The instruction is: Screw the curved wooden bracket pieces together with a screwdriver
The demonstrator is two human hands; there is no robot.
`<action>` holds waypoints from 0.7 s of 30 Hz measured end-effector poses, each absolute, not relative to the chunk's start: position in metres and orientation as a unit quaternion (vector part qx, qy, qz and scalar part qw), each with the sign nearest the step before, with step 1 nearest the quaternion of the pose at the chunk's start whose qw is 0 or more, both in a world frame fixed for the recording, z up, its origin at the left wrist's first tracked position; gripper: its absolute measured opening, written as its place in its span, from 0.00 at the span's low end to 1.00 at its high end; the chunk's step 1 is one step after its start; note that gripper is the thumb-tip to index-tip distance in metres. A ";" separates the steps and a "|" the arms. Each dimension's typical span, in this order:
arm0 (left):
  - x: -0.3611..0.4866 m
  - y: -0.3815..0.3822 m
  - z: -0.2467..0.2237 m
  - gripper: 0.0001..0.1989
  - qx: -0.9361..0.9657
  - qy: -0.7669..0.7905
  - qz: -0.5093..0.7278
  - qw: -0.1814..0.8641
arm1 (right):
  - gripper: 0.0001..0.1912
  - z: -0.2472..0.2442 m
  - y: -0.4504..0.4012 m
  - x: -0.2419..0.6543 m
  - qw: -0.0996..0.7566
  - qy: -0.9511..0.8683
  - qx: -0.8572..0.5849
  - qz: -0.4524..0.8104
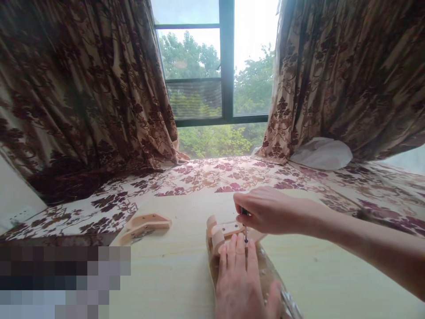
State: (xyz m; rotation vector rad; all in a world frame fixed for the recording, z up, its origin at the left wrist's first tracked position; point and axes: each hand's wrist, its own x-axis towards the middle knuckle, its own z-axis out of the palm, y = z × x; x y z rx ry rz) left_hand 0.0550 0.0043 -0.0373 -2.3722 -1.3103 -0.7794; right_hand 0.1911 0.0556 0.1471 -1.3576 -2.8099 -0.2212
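Note:
My right hand is closed round the dark handle of a screwdriver. The shaft points straight down, its tip beside my left fingertips at a pale wooden part with holes in it. My left hand lies flat with fingers stretched out, pressing on the wooden part and the brown piece under it. That brown, shiny piece looks wrapped in clear plastic and runs toward me under my palm. Rounded wooden ends stick up left of my fingers. Whether a screw sits under the tip is too small to tell.
Another angled wooden part with holes lies to the left, with small metal pieces by it. The pale board carries the work. Behind are a floral cloth, curtains, a window and a white plastic bag.

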 end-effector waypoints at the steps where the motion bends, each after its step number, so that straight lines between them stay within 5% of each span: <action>1: 0.055 0.004 -0.037 0.38 -0.830 -0.459 -0.275 0.158 | 0.08 0.149 0.055 0.192 0.005 -0.900 -0.431 -0.071; 21: 0.055 0.002 -0.037 0.39 -0.828 -0.460 -0.259 0.189 | 0.06 0.149 0.068 0.207 0.055 -0.926 -0.374 -0.014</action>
